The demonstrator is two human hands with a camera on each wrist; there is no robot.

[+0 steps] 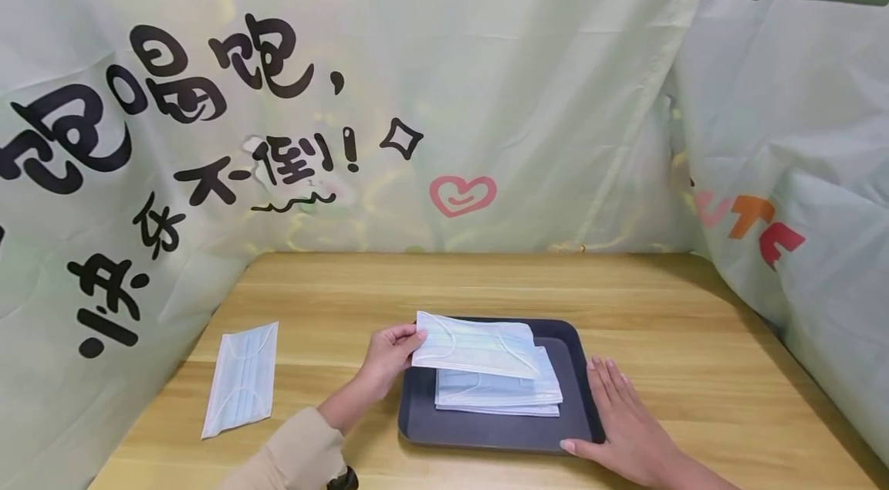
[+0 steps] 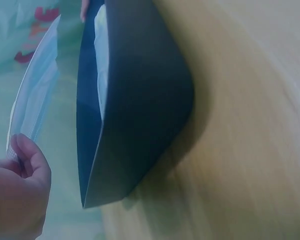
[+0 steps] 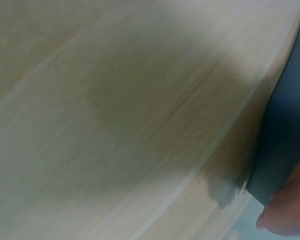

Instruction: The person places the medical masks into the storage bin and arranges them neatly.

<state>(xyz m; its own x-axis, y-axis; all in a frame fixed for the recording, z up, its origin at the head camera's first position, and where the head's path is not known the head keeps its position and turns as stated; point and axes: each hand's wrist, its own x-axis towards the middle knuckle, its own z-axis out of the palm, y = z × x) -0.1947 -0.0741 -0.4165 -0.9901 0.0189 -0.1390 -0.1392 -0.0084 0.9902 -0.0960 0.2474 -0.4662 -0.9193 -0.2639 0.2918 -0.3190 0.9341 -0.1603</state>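
Note:
Between the thumb and fingers of my left hand (image 1: 385, 360) is the left end of a pale blue face mask (image 1: 475, 349), pinched and held above a dark tray (image 1: 486, 437). Under it in the tray lies a stack of face masks (image 1: 496, 396), partly covered by the held one. In the left wrist view the held mask (image 2: 37, 82) stands apart from the tray's side (image 2: 145, 95). My right hand (image 1: 628, 428) rests at the tray's right edge, fingers straight and thumb near the front corner. Only part of this hand (image 3: 292, 205) shows in the right wrist view.
A single face mask (image 1: 241, 380) lies on the left part of the wooden table (image 1: 333, 297). Printed fabric (image 1: 542, 104) hangs behind the table and along both its sides.

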